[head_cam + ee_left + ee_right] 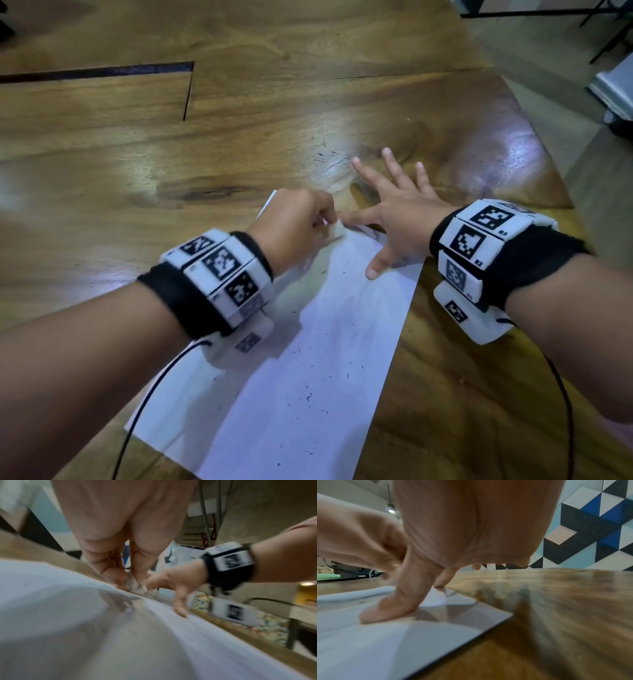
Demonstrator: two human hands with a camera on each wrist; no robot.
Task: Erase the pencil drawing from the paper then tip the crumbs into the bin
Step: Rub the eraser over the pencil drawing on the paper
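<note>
A white sheet of paper [308, 359] lies on the wooden table, speckled with dark eraser crumbs [310, 397]. My left hand [294, 226] pinches a small white eraser [337, 231] against the paper's far end; the left wrist view shows the eraser [133, 584] between thumb and fingers of the left hand [120, 566]. My right hand [394, 212] is spread flat, its thumb [376, 267] and forefinger pressing the paper's far right corner. In the right wrist view the thumb [393, 607] rests on the sheet [385, 642]. No pencil marks are clearly visible.
The wooden table [239, 137] stretches far and left, with a dark slot [102, 72] cut into it. Its right edge [548, 178] drops to the floor close to my right hand. Black cables [147, 394] trail from both wristbands across the paper and table.
</note>
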